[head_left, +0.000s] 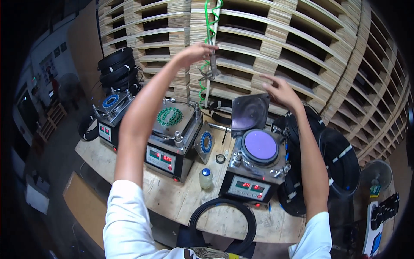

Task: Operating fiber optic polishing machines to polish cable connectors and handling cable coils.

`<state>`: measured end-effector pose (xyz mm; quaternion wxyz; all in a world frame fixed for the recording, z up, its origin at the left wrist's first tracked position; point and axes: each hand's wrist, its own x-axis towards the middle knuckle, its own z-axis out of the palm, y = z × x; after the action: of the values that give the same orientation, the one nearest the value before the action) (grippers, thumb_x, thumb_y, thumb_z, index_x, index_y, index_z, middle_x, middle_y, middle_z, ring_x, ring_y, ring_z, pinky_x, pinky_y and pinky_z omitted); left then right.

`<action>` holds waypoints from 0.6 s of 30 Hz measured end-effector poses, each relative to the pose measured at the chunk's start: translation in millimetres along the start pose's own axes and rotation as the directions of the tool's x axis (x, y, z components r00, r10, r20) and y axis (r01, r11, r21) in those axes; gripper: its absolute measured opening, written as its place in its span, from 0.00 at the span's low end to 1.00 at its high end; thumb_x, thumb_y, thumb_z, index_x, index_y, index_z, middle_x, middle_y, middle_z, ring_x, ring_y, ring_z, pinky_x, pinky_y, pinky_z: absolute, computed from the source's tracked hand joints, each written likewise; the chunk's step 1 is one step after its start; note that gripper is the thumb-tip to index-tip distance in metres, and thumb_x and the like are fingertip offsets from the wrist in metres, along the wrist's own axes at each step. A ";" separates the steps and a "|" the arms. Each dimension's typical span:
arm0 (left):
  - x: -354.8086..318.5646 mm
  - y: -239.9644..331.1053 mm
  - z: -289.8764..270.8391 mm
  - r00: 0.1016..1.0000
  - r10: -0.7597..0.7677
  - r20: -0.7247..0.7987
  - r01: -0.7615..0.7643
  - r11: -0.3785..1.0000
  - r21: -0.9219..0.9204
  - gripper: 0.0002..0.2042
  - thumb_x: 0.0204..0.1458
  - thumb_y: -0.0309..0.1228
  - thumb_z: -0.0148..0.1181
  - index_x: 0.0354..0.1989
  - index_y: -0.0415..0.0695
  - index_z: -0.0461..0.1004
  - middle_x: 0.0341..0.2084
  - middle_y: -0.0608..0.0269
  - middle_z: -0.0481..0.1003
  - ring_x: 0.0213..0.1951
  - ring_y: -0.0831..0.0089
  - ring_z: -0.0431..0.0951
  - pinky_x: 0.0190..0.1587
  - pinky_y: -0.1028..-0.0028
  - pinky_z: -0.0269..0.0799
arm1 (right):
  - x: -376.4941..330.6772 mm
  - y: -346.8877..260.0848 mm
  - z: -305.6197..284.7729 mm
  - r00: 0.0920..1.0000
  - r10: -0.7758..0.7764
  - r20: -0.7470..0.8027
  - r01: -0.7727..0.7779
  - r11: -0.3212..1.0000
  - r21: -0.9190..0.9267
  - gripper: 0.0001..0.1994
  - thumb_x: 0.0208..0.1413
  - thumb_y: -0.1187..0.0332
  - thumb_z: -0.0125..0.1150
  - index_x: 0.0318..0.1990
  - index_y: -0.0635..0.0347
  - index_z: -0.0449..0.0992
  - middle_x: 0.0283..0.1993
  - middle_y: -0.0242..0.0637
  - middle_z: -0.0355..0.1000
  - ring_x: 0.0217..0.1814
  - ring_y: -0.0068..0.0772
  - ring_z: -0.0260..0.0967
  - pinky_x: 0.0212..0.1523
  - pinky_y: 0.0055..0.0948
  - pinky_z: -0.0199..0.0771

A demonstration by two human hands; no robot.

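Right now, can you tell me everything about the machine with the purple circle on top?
The machine is a boxy grey metal unit standing on the wooden table, the rightmost of three alike. Its top holds a flat purple disc inside a dark round ring, with shiny knobs at the corners. Its dark square lid is swung up and stands open behind the disc. The front panel has red lit digits and small buttons. The right hand hovers just above the lid; whether it touches is unclear. Black hose coils crowd its right side.

Both hands up over the machines

Left hand [196,52] grips the hanging air tool [212,64] above the middle machine [172,138]; right hand [280,90] hovers open just above the right machine's raised lid [250,111], purple disc [260,145] below.
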<state>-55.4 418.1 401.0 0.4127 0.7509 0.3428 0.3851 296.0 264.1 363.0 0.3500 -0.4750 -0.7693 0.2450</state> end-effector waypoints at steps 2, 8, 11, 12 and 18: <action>-23.0 53.0 5.6 0.996 0.008 0.091 -0.002 0.998 -0.058 0.17 0.63 0.26 0.51 0.60 0.42 0.73 0.58 0.57 0.72 0.53 0.72 0.75 0.57 0.74 0.74 | 3.1 -38.6 5.0 1.000 0.021 -0.005 -0.021 0.999 -0.037 0.26 0.62 0.52 0.62 0.65 0.52 0.72 0.25 0.23 0.65 0.25 0.14 0.57 0.24 0.19 0.58; -106.6 160.7 57.6 0.939 0.095 0.332 -0.063 0.992 -0.106 0.20 0.66 0.36 0.53 0.62 0.37 0.69 0.58 0.55 0.72 0.52 0.71 0.79 0.60 0.76 0.76 | -1.6 -97.3 29.6 0.975 -0.056 0.214 0.034 0.994 0.101 0.34 0.55 0.43 0.64 0.63 0.56 0.72 0.52 0.37 0.76 0.48 0.24 0.70 0.44 0.25 0.71; -133.3 187.6 90.7 0.916 0.143 0.375 -0.092 0.984 -0.152 0.19 0.66 0.34 0.53 0.62 0.39 0.71 0.58 0.57 0.72 0.53 0.72 0.78 0.60 0.75 0.75 | -18.0 -104.6 35.8 0.909 -0.211 0.358 0.076 0.932 0.356 0.28 0.57 0.55 0.65 0.64 0.57 0.71 0.51 0.41 0.77 0.53 0.30 0.75 0.54 0.31 0.76; -140.3 189.5 97.5 0.913 0.148 0.379 -0.094 0.983 -0.159 0.17 0.66 0.33 0.53 0.61 0.41 0.72 0.57 0.59 0.73 0.54 0.73 0.77 0.61 0.74 0.74 | -29.8 -111.0 37.5 0.889 -0.153 0.432 -0.103 0.852 0.514 0.26 0.57 0.63 0.64 0.63 0.57 0.71 0.49 0.42 0.78 0.50 0.32 0.77 0.57 0.32 0.76; -153.6 137.4 106.0 0.963 0.258 -0.073 -0.263 0.962 -0.073 0.14 0.64 0.29 0.54 0.56 0.38 0.72 0.51 0.58 0.76 0.51 0.70 0.79 0.57 0.71 0.75 | -101.5 -100.6 32.9 0.971 -0.090 0.222 -0.032 0.870 0.492 0.22 0.55 0.71 0.60 0.58 0.63 0.73 0.46 0.42 0.79 0.48 0.30 0.78 0.54 0.31 0.78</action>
<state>-8.9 194.2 438.6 0.3781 0.7593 0.2378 0.4733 245.2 127.9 382.4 0.3685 -0.3257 -0.7249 0.4824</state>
